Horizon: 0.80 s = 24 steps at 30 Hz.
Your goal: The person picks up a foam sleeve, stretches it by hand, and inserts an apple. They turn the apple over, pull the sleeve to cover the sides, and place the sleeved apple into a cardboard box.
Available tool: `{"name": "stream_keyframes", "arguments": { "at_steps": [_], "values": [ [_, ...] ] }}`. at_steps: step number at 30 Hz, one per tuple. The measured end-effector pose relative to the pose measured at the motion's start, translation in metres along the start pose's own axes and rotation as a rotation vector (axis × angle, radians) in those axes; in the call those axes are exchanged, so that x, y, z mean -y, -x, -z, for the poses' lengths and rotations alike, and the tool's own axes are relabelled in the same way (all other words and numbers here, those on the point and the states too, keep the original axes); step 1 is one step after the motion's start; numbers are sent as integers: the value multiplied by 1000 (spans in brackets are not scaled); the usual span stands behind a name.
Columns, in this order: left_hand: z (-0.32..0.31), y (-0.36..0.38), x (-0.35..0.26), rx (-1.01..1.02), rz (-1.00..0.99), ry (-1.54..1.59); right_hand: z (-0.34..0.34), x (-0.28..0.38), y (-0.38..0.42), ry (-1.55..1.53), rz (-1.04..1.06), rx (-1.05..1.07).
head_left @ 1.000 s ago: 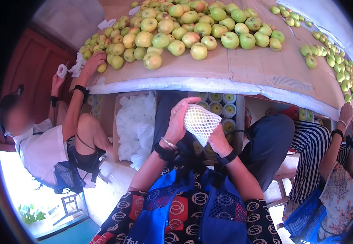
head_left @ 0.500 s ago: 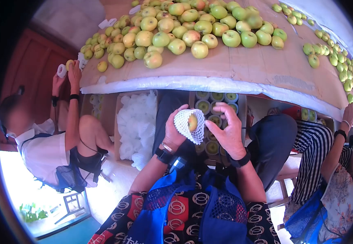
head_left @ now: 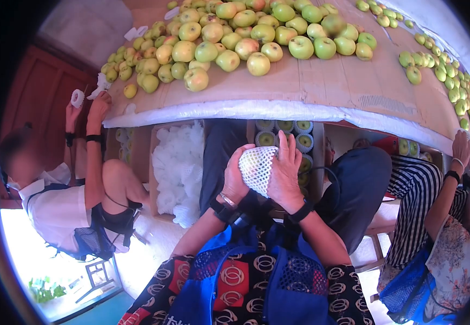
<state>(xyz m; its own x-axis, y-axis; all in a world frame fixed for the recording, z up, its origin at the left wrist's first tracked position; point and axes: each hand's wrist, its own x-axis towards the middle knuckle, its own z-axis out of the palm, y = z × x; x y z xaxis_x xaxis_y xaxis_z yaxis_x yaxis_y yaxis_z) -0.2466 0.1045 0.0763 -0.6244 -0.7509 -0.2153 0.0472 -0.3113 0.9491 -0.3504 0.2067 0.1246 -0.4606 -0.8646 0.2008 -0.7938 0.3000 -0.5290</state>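
An apple in a white foam net sleeve (head_left: 258,170) sits between my two hands in front of my lap. My left hand (head_left: 236,177) wraps round its left side. With fingers pointing up, my right hand (head_left: 286,176) presses against its right side. The netting covers nearly all of the fruit, and both palms are hidden behind or against it. Just beyond my hands, a carton holds apples in foam nets (head_left: 304,142) set in rows, partly hidden by my right hand. To the left stands a carton filled with loose white foam nets (head_left: 178,165).
A large pile of green-yellow apples (head_left: 259,33) lies on the cardboard-covered table (head_left: 321,86), whose front edge has a white wrap (head_left: 235,111). At left, a seated person (head_left: 61,195) holds a foam net (head_left: 77,98). Another person's hands (head_left: 462,146) rest at the table's right edge.
My right hand has moved left from beside the fruit onto the net. The net's opening, which showed the apple, has turned out of sight. The left person's hands have shifted slightly.
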Motion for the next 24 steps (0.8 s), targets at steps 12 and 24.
{"name": "stream_keyframes", "arguments": {
  "at_steps": [12,24],
  "values": [
    [8,-11,3,16,17,157,3,7,-5,-210,5,-147],
    [1,-4,-4,23,-41,-168,-8,-10,-1,-281,17,-141]
  ]
}}
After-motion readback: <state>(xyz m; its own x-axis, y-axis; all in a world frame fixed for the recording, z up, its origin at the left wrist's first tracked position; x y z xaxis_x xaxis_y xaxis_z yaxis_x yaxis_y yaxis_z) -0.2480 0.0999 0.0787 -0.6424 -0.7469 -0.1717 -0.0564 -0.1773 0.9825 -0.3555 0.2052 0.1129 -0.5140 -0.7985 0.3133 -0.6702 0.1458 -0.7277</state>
